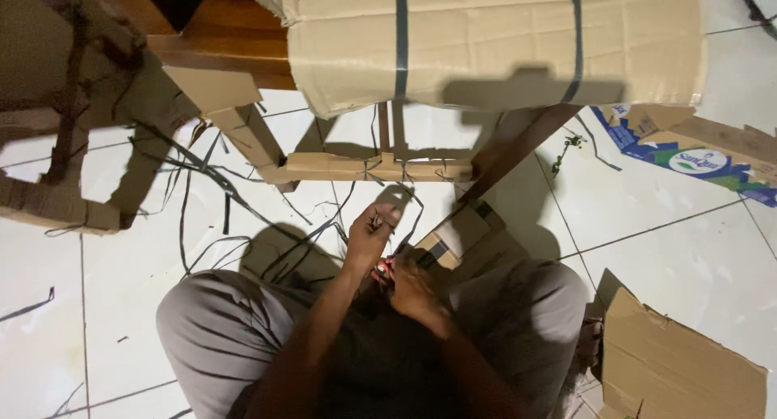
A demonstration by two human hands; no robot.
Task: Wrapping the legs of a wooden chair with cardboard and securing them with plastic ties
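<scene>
Left hand (372, 231) is raised w/ fingers curled, pinching a thin dark strap (402, 194) near its end; the strap loops up toward the cardboard strip above. Right hand (414, 292) sits lower, just beside the left wrist, closed around a small red-tipped tool (382, 269); can't tell what kind, too small and half hidden. Both hands are above the lap, between the knees of grey trousers (218, 322); person sits on the white tiled floor (672, 217). Just beyond the right hand lies a folded brown cardboard piece (469, 233), partly in shadow. Further up, a flat cardboard strip (376, 167) runs left-right, w/ thin straps tied round it at several spots. It sits among slanting wooden legs (518, 148) of a piece of furniture. Above that, a big cardboard-wrapped bulk (494, 43) bound w/ two dark vertical bands fills the top centre, w/ dark wood showing at its left. Loose black strap offcuts (202, 176) trail over the floor left of centre, tangled. Far left: more cardboard-wrapped furniture parts (48, 201), dim. Right side: a flattened printed carton, blue-green-white (696, 156), near the top right, and a plain brown cardboard sheet (680, 362) at bottom right, just beside the right knee. A small dark scrap (569, 148) lies on the tiles right of the legs.
</scene>
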